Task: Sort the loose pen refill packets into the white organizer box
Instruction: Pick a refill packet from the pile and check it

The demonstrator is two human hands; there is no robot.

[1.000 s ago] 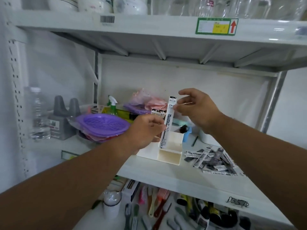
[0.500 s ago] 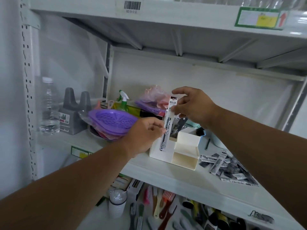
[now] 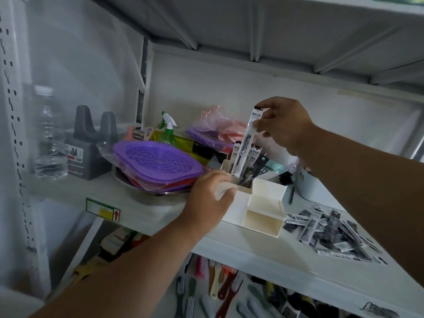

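My right hand [image 3: 283, 123] pinches the top of a long pen refill packet [image 3: 244, 143], held upright with its lower end in the back compartment of the white organizer box [image 3: 263, 203]. A few other packets [image 3: 255, 160] stand in that compartment. My left hand [image 3: 210, 198] grips the box's left corner, fingers curled over its rim. A pile of loose refill packets [image 3: 325, 232] lies on the shelf to the right of the box.
Purple strainers [image 3: 153, 162] in plastic sit on a metal bowl left of the box. Behind stand a green spray bottle [image 3: 167, 129], a grey holder [image 3: 89, 143], a water bottle [image 3: 47, 134] and bagged pink items [image 3: 215, 125]. A white tub [image 3: 309, 184] sits behind the pile. Brushes hang below.
My left hand let go of the packet and moved down to grip the box's left corner. My right hand lowered the packet's end into the back compartment. The view shifted left and down.
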